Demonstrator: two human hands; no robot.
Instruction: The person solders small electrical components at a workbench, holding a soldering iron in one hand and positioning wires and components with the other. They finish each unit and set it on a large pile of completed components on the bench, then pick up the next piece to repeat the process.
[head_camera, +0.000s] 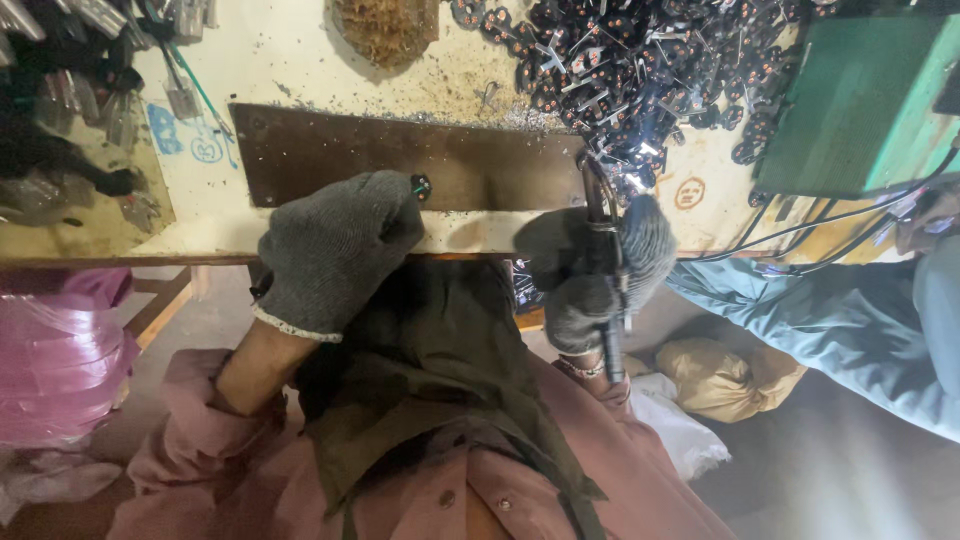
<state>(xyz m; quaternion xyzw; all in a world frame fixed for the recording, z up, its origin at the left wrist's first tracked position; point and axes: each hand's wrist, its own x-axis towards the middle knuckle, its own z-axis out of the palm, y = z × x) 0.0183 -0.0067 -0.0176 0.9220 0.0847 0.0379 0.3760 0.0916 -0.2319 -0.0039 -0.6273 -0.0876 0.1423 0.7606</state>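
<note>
My left hand (335, 245), in a grey knit glove, pinches a small dark metal piece (421, 186) against the brown metal plate (330, 150) on the workbench. My right hand (600, 265), also gloved in grey, grips a welding torch (608, 300) whose curved neck points up toward the plate's right end. A bright spot glows near the torch tip (640, 150). Both hands rest at the bench's front edge.
A big heap of small dark metal parts (640, 60) lies at the back right. A green machine box (860, 100) with cables stands at the right. Another person's blue sleeve (840, 320) reaches in from the right. Pink plastic (55, 350) sits at lower left.
</note>
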